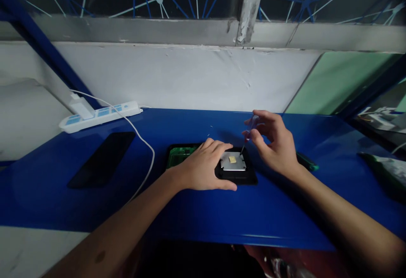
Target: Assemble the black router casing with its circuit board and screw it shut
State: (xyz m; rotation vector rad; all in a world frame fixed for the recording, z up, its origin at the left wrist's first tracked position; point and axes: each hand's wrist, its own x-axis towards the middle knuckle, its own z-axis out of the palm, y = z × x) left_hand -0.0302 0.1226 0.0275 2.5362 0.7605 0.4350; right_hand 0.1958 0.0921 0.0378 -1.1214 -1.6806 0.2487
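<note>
A black electronic device case (252,176) lies on the blue table, with a green circuit board (177,157) showing at its left part. On its right part sits a silver metal plate (226,166) with a small yellowish pad (232,159). My left hand (204,166) spans the middle of the case, thumb at the near edge and fingers at the far edge, gripping it and hiding its centre. Between the fingertips of my right hand (274,142) is a screwdriver (253,125) with a translucent purple handle. Its tip meets the plate's far right corner.
A black flat panel (101,159) lies to the left, beside a white cable (149,147). Behind it are a white power strip (111,113) and a plugged-in adapter (81,106). A dark green-ended object (307,161) is partly behind my right wrist. A bag (385,172) lies far right.
</note>
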